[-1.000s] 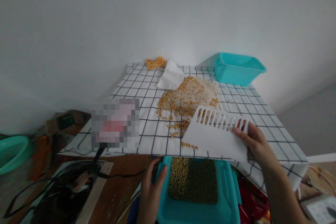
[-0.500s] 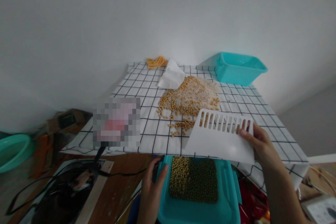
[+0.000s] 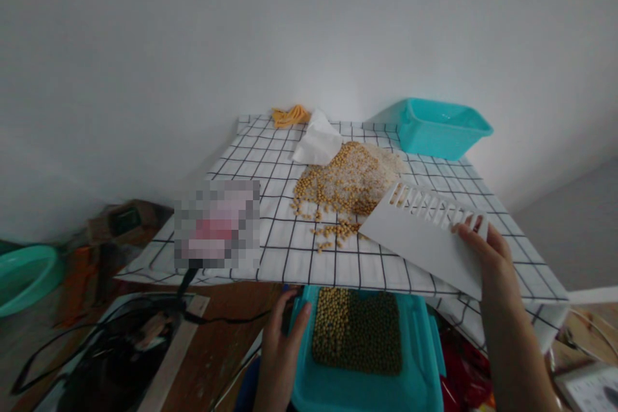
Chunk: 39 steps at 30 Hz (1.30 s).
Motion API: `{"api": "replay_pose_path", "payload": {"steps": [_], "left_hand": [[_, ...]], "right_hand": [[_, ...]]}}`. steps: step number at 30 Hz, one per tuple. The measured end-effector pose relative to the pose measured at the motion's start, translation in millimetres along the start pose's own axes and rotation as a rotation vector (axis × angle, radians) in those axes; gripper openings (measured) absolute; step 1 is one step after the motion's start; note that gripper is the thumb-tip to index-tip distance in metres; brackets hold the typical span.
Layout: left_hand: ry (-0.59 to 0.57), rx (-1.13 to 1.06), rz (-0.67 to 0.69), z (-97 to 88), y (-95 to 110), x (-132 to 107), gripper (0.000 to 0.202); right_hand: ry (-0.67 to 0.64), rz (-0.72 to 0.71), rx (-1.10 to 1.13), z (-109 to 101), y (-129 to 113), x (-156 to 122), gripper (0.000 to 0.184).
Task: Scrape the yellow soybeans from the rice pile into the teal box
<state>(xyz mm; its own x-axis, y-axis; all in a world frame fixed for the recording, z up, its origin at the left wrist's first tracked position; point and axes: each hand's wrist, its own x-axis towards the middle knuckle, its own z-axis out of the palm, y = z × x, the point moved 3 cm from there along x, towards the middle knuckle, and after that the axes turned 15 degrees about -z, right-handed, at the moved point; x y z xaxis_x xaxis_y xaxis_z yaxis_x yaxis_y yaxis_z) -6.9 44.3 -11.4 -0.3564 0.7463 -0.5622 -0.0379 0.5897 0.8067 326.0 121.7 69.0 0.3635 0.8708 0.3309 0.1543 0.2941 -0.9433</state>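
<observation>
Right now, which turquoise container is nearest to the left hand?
The bin holding beans, beside the left hand; the other bin stands on the table, the round basin far left.

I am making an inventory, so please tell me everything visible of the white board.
The board is thin, perhaps plastic, with a row of long slots along its far edge. The right hand grips its right end, holding it slanted over the cloth, near scattered beans. Whether it touches the cloth is unclear.

A flat white scraper (image 3: 425, 244), slotted along its far edge, slants over the table (image 3: 270, 232), and a teal bin (image 3: 371, 394) below holds yellow beans (image 3: 331, 325) beside green beans (image 3: 375, 335).
</observation>
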Motion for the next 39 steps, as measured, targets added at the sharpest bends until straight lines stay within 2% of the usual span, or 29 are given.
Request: {"api": "replay_pose_path", "payload": {"steps": [9,18,22,27,33,39], "left_hand": [[0.023,-0.009,-0.028,-0.8,0.5,-3.0,0.055],[-0.003,0.005,-0.003,-1.7,-1.1,-2.2,0.045],[-0.008,-0.005,-0.016,0.0,0.2,-3.8,0.046],[-0.012,-0.013,-0.016,0.0,-2.7,-2.5,0.048],[-0.021,-0.030,-0.010,-0.1,-2.4,-0.8,0.048],[-0.004,-0.012,-0.003,0.3,-6.5,2.3,0.049]], "right_hand": [[0.140,0.016,0.065,6.1,-2.3,-1.4,0.014],[0.156,0.064,0.100,8.8,-4.4,-2.1,0.018],[0.121,0.059,0.077,9.7,-6.7,-3.5,0.017],[0.203,0.050,0.089,7.0,-4.1,-2.7,0.021],[0.115,-0.019,0.069,8.3,-3.3,-1.5,0.019],[0.064,-0.021,0.054,9.6,-4.0,-2.3,0.021]]}}
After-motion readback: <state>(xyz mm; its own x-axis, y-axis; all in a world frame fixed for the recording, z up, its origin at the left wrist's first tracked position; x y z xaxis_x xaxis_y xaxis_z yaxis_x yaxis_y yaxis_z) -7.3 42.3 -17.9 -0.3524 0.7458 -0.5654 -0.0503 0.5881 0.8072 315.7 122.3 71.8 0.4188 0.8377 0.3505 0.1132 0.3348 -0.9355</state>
